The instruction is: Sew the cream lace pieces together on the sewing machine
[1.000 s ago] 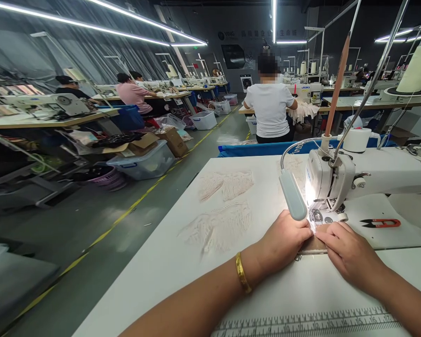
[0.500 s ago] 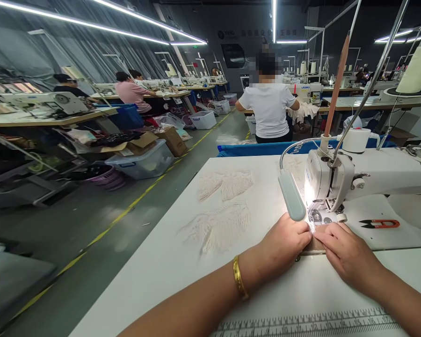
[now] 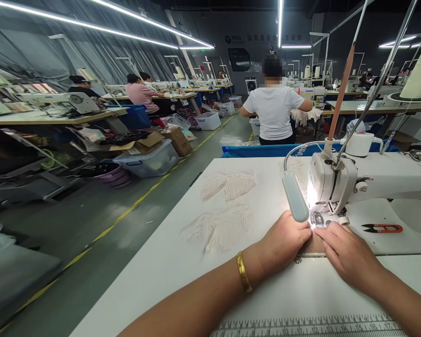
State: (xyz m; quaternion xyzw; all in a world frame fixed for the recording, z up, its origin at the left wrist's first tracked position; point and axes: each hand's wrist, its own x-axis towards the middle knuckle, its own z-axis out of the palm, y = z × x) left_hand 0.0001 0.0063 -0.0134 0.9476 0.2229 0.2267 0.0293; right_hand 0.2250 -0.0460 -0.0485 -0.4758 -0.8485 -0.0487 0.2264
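Observation:
My left hand point(image 3: 289, 236), with a gold bangle at the wrist, is closed at the needle area of a white sewing machine point(image 3: 331, 180). Its fingertips pinch the edge of a small pale piece of fabric point(image 3: 315, 244). Just to the right, my right hand point(image 3: 345, 245) has its fingers bent together and pressed on the same fabric, the index fingertip close to the left hand. A grey-green lamp head point(image 3: 295, 196) hangs over the left fingers and lights the presser foot. Part of the fabric is hidden under both hands.
Two lacy cream fabric pieces point(image 3: 228, 227) lie on the white table point(image 3: 154, 285) at the left. Red-handled thread snips point(image 3: 384, 228) rest on the machine bed. A printed ruler point(image 3: 308, 326) runs along the near edge. Ahead, a person in a white shirt point(image 3: 272, 110) sits facing away.
The whole view has shifted slightly, so the scene sits a little further right. Both hands remain at the needle area. The person ahead has raised the right arm a little.

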